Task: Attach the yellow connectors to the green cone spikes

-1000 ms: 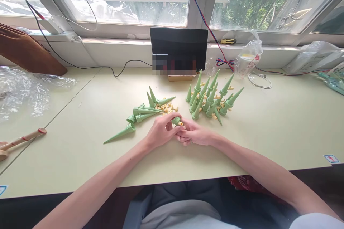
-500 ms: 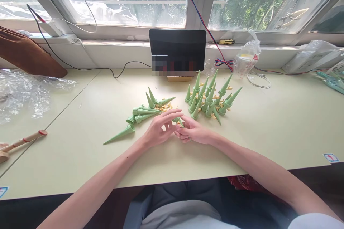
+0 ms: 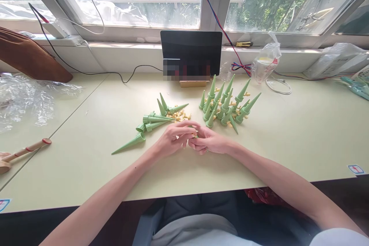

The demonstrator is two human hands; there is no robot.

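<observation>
My right hand [image 3: 211, 141] is closed around a green plant watering spike [image 3: 196, 136], mostly hidden by fingers. A bit of its green and of a pale yellow valve shows between the hands. Over that same end, my left hand [image 3: 170, 140] curls its fingers, the tips meeting the piece. Just beyond my left hand lie small yellow valves [image 3: 181, 115] in a loose heap. Green spikes without valves [image 3: 157, 119] rest beside them, one lone spike [image 3: 129, 144] nearer me. Behind my right hand stand several spikes fitted with yellow valves [image 3: 226, 103].
A black tablet [image 3: 191, 52] leans on a small stand at the back. Clear plastic wrap [image 3: 25, 98] and a wooden stick toy [image 3: 31, 148] lie left. A bagged cup [image 3: 266, 61] and a coiled white cable [image 3: 278, 86] are at the back right.
My left hand's fingers lifted and spread half a second ago, then curled back over the spike's valve end. My right hand kept its grip on the spike, which is now more covered.
</observation>
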